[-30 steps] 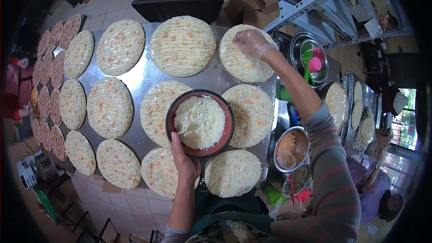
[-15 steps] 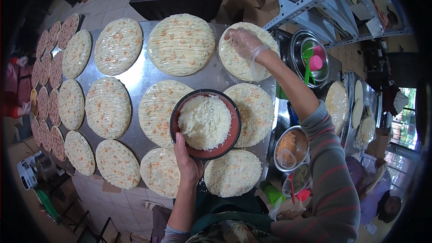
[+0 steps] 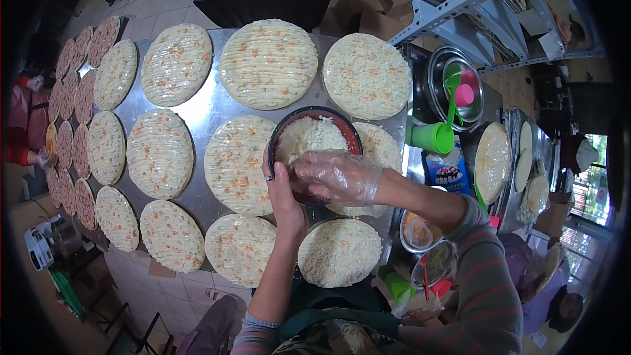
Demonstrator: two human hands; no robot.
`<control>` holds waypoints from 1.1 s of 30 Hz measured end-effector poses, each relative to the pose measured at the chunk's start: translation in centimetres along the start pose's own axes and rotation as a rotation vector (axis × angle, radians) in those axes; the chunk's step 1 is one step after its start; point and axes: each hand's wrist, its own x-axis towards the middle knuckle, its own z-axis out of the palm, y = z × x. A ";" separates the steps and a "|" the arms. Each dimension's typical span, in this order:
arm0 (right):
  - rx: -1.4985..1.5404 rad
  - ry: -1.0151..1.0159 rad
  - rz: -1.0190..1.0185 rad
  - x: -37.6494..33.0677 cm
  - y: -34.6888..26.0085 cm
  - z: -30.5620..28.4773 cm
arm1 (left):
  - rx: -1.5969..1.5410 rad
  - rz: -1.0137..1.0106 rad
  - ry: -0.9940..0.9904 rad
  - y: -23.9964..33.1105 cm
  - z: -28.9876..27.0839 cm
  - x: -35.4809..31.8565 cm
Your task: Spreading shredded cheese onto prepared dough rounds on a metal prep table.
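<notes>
My left hand [image 3: 288,205] grips the near left rim of a dark reddish-brown bowl [image 3: 355,139], held tilted above the table's right part. Crumbled white cheese [image 3: 310,135] fills much of it. Inside the bowl, my right hand [image 3: 338,176], in a clear plastic glove, has its fingers curled into the cheese; the fingertips are partly hidden. Beneath the bowl lies a partly covered round pizza [image 3: 381,148]. Beyond it, another pizza [image 3: 367,75] is strewn with white crumbs and orange bits. A crumb-covered pizza [image 3: 340,253] rests nearest me.
More pizzas with creamy stripes [image 3: 268,64] fill the metal table [image 3: 205,115], with meat-topped ones [image 3: 84,97] at far left. At right stand steel bowls [image 3: 437,69], a green cup [image 3: 434,137] and a metal rack [image 3: 460,3]. Another person's gloved hand [image 3: 46,158] is at the left edge.
My right hand has come back from the far right pizza into the bowl. The bowl has shifted slightly right and away from me and is tilted. A green cup now shows.
</notes>
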 end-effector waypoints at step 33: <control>0.114 0.420 0.597 0.4 13.5 -14.1 | -0.129 -0.047 0.010 1.5 0.5 0.3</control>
